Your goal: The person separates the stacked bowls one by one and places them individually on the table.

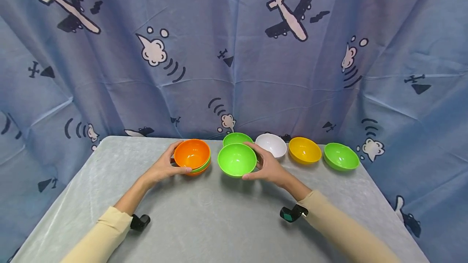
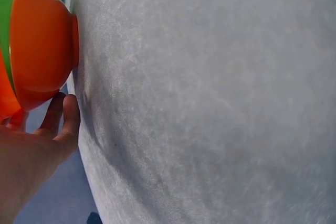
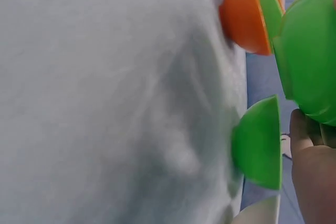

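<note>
A stack of bowls stands at the table's back, left of centre: an orange bowl point(image 1: 191, 155) on top, a green bowl point(image 1: 201, 168) under it, and another orange bowl point(image 2: 42, 51) at the bottom. My left hand point(image 1: 166, 167) grips the stack from its left side, thumb in front and fingers round the far side. Just to the right, my right hand point(image 1: 269, 168) holds a light green bowl point(image 1: 237, 160) by its right side, mouth upward. The right wrist view shows this bowl point(image 3: 310, 56) raised off the table, apart from the stack.
Behind the held bowl sits a green bowl point(image 1: 237, 137), partly covered. Further right along the back edge stand a white bowl point(image 1: 271, 145), a yellow bowl point(image 1: 305, 150) and a green bowl point(image 1: 341, 156). A blue patterned curtain point(image 1: 204, 52) hangs behind the grey table point(image 1: 212, 222).
</note>
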Demonstrator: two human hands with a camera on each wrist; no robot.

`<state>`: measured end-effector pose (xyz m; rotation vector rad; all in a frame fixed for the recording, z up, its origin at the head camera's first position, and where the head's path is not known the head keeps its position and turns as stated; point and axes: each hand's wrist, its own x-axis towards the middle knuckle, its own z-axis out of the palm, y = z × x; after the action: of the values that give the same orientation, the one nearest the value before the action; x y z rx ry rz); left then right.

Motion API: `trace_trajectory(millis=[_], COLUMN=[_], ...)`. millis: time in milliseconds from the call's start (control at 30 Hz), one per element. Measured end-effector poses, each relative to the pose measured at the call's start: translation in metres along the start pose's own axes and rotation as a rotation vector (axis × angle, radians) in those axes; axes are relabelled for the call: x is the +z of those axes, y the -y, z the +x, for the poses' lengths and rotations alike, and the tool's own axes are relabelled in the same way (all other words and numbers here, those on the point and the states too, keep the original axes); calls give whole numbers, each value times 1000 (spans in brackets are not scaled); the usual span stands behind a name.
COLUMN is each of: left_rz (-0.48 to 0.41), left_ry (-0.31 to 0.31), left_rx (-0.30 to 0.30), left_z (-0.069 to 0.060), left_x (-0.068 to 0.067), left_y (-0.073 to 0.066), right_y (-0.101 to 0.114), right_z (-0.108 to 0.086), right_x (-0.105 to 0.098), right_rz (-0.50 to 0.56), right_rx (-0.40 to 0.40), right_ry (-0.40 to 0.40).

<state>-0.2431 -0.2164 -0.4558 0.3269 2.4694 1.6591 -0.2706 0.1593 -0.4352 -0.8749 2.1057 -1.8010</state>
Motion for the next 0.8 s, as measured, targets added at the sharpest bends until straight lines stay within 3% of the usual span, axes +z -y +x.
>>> trace_trajectory(millis=[333,533,800], left_rz=[-11,-9,-17], left_ry=[1,5,1], left_rx=[7,22,28], left_z=[1,1,0], left_x=[0,1,2], left_y=[0,1,0], right_y=[-14,-24,-36], right_z=[-26,-32,-36], right_x=[-9,-5,-4], right_rz=[12,28,92], right_rx=[27,2,31], right_ry=[52,102,141])
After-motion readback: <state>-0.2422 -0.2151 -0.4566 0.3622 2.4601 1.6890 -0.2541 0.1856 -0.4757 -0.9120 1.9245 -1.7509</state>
